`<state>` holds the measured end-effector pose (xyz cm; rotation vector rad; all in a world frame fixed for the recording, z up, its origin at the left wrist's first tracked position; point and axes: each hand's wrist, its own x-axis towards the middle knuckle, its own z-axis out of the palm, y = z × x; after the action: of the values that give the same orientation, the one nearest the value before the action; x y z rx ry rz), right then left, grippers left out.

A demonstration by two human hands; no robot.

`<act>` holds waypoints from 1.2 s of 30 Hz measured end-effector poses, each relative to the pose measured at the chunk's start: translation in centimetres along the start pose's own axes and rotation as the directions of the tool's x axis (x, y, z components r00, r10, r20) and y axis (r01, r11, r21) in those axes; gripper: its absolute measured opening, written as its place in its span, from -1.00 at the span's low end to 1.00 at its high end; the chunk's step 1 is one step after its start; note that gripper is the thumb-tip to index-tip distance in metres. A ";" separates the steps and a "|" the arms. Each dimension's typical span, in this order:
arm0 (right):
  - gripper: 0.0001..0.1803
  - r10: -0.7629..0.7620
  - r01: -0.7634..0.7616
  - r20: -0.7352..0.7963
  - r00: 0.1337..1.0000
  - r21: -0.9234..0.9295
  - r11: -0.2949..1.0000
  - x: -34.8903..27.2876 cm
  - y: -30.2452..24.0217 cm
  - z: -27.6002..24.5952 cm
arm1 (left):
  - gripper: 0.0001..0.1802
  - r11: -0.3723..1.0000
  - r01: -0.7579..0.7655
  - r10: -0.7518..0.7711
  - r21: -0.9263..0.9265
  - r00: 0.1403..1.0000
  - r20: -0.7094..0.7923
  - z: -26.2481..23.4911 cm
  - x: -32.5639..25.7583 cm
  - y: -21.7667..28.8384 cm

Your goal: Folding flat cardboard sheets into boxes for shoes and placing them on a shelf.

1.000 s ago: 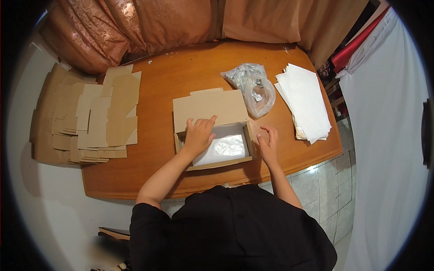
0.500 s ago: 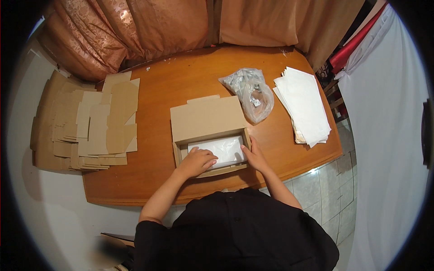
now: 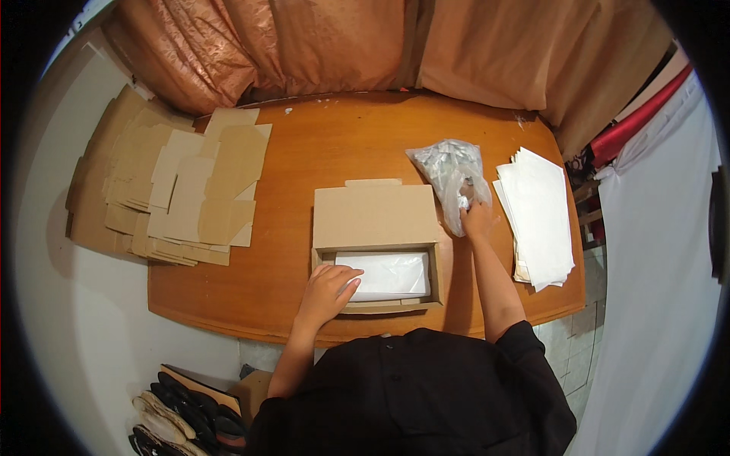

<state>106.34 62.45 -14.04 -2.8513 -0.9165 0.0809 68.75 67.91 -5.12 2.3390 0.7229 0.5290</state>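
Observation:
An open cardboard box [image 3: 374, 216], its lid flap tipped back, stands in front of me. Inside lies a flat white packet [image 3: 388, 275] with a shiny, wrinkled surface. My left hand [image 3: 323, 295] rests over the box's left wall, its fingers stretched out onto the packet's left end. To the right of the lid sits a clear plastic bag [image 3: 450, 169] of small silvery-white pieces. My right hand [image 3: 477, 222] is at the bag's mouth, with its fingertips closed on a small white piece [image 3: 463, 203]; the fingers partly hide it.
Flattened cardboard boxes [image 3: 182, 190] are stacked along the left of the wooden table [image 3: 342, 144]. A stack of white sheets [image 3: 536, 216] lies at the right. Brown curtains [image 3: 327, 53] hang behind the table. Shoes [image 3: 186, 414] stand on the floor at lower left.
My right hand has left the box's right wall and reached forward and right to the bag. The left hand has shifted onto the box's left wall. The whole view has shifted.

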 end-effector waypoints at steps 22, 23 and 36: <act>-0.59 -0.383 0.260 0.085 0.920 0.598 0.758 -17.2 -5.9 -5.4 | -0.81 0.999 0.028 -0.019 0.044 0.980 -0.197 -1.3 -5.5 -1.1; -0.47 -0.333 0.225 0.085 0.939 0.583 0.781 -17.1 -6.3 -5.2 | -0.79 0.998 0.022 -0.010 0.055 0.978 -0.207 -1.3 -5.7 -0.9; -0.07 -0.115 -0.140 0.198 0.973 0.913 0.384 -7.6 -7.7 -4.2 | -0.68 0.964 0.132 -0.118 0.230 0.990 -0.076 1.7 -10.5 -1.8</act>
<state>96.13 63.71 -8.64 -1.7528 -0.5625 0.7123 60.97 61.92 -9.47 2.4802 1.0032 0.4839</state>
